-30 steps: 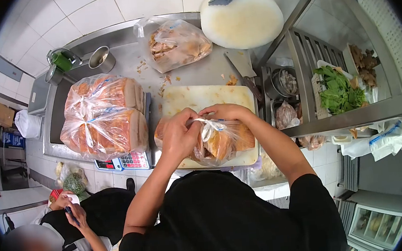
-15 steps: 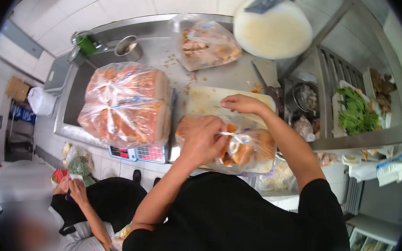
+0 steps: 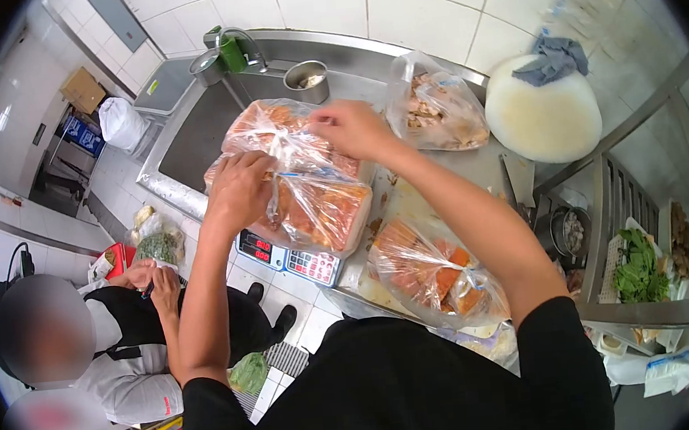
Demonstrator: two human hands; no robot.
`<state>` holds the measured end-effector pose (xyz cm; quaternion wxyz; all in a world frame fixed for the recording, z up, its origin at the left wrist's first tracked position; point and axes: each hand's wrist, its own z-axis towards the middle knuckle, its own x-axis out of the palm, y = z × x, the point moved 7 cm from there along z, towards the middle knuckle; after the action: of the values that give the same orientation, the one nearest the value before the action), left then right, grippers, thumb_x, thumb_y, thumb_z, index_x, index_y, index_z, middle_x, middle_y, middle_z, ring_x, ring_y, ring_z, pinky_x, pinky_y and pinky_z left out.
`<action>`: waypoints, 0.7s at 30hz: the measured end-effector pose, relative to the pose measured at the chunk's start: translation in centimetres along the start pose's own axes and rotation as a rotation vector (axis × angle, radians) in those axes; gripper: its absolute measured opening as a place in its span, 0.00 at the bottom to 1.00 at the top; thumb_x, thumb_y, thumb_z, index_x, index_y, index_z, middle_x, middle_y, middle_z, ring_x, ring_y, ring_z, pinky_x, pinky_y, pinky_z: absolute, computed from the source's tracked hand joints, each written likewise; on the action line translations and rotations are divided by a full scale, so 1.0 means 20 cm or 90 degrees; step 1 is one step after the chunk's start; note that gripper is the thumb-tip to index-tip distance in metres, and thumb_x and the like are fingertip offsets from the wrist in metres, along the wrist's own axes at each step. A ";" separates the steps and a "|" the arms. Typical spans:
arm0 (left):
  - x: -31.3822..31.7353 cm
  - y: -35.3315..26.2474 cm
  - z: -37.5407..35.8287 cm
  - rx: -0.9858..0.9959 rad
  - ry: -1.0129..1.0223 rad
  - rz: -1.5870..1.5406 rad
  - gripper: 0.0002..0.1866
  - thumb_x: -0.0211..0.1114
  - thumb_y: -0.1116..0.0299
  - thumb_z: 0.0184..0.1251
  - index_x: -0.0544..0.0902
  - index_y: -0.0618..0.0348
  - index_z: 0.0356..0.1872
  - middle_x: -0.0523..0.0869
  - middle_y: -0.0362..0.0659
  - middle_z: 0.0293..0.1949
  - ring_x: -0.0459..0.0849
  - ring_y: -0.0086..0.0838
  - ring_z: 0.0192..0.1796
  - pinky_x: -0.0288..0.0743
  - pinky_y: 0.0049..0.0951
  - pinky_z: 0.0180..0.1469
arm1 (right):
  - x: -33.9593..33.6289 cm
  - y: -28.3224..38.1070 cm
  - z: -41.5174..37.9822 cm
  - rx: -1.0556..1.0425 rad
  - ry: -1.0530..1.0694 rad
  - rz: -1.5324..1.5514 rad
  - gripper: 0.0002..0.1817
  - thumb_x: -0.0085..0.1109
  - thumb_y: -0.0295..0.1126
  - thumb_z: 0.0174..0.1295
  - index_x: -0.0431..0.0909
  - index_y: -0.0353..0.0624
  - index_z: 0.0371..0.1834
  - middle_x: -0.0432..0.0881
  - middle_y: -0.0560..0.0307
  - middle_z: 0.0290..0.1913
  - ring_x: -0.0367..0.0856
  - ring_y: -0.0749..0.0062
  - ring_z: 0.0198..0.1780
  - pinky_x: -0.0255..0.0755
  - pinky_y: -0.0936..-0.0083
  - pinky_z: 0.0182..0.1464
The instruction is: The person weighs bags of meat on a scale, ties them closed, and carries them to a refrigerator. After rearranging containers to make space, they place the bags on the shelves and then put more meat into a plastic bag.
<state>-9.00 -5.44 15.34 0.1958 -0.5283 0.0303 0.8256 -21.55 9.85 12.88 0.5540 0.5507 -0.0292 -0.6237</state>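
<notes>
Two clear plastic bags of orange-brown food, the nearer bag (image 3: 320, 213) and the farther bag (image 3: 262, 120), lie together on a digital scale (image 3: 287, 261). My left hand (image 3: 240, 187) rests on the left side of the bags, its fingers bent against the plastic. Over the right side of the farther bag is my right hand (image 3: 350, 133), thumb and fingertips drawn together at the plastic; what they pinch is too small to make out. Below my right forearm, a tied bag of similar pieces (image 3: 440, 276) sits on the cutting board (image 3: 409, 201), touched by neither hand.
A sink (image 3: 190, 134) with a metal pot (image 3: 306, 81) is at the back left. Another food bag (image 3: 442, 108), a round white board (image 3: 544, 111) and a knife (image 3: 509, 180) are to the right. A co-worker (image 3: 126, 340) stands at the lower left, beyond a metal rack (image 3: 656, 310).
Both hands have left the tied bag on the board and moved left onto the bags on the scale. The view has shifted, so the counter appears farther right.
</notes>
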 end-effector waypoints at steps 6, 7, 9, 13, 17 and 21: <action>0.03 0.06 0.01 0.037 0.060 -0.004 0.09 0.65 0.75 0.49 0.79 0.59 0.34 0.81 0.47 0.36 0.79 0.44 0.42 0.71 0.40 0.48 | 0.46 0.07 0.40 0.033 0.195 -0.258 0.16 0.65 0.42 0.51 0.85 0.44 0.38 0.85 0.44 0.41 0.84 0.50 0.43 0.77 0.62 0.43; 0.03 0.07 0.00 0.038 0.071 -0.036 0.08 0.65 0.73 0.51 0.79 0.59 0.34 0.80 0.47 0.36 0.79 0.44 0.43 0.71 0.40 0.49 | 0.50 0.02 0.46 0.067 0.193 -0.216 0.15 0.63 0.39 0.52 0.84 0.43 0.39 0.85 0.44 0.38 0.85 0.53 0.41 0.77 0.63 0.40; 0.03 0.09 -0.02 0.035 0.082 -0.075 0.08 0.66 0.71 0.53 0.80 0.59 0.34 0.80 0.46 0.35 0.78 0.43 0.44 0.70 0.39 0.51 | 0.57 -0.10 0.56 0.179 0.240 -0.041 0.12 0.61 0.35 0.50 0.84 0.35 0.29 0.84 0.44 0.28 0.85 0.51 0.33 0.77 0.62 0.35; 0.08 0.14 -0.02 -0.023 0.083 -0.154 0.05 0.65 0.74 0.48 0.78 0.62 0.27 0.79 0.49 0.27 0.79 0.43 0.36 0.71 0.40 0.41 | 0.45 -0.05 0.56 0.320 0.153 0.232 0.07 0.57 0.31 0.52 0.77 0.39 0.21 0.67 0.64 0.15 0.60 0.78 0.16 0.53 0.72 0.18; 0.08 0.21 0.03 -0.206 -0.042 -0.336 0.08 0.61 0.79 0.46 0.71 0.67 0.17 0.70 0.45 0.15 0.70 0.23 0.22 0.62 0.31 0.26 | 0.25 0.00 0.56 0.279 0.150 0.227 0.06 0.57 0.31 0.51 0.76 0.40 0.23 0.64 0.66 0.15 0.58 0.81 0.16 0.49 0.74 0.17; 0.02 0.16 0.09 -0.121 -0.123 -0.326 0.09 0.60 0.80 0.47 0.68 0.65 0.16 0.65 0.39 0.14 0.63 0.16 0.23 0.57 0.26 0.25 | -0.04 0.01 0.42 0.300 0.112 0.194 0.06 0.57 0.31 0.52 0.76 0.41 0.22 0.64 0.67 0.15 0.57 0.81 0.17 0.50 0.75 0.17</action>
<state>-11.86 -7.89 15.23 0.3495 -0.4537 -0.2007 0.7948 -27.58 5.47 16.79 0.4986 0.7053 -0.2076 -0.4592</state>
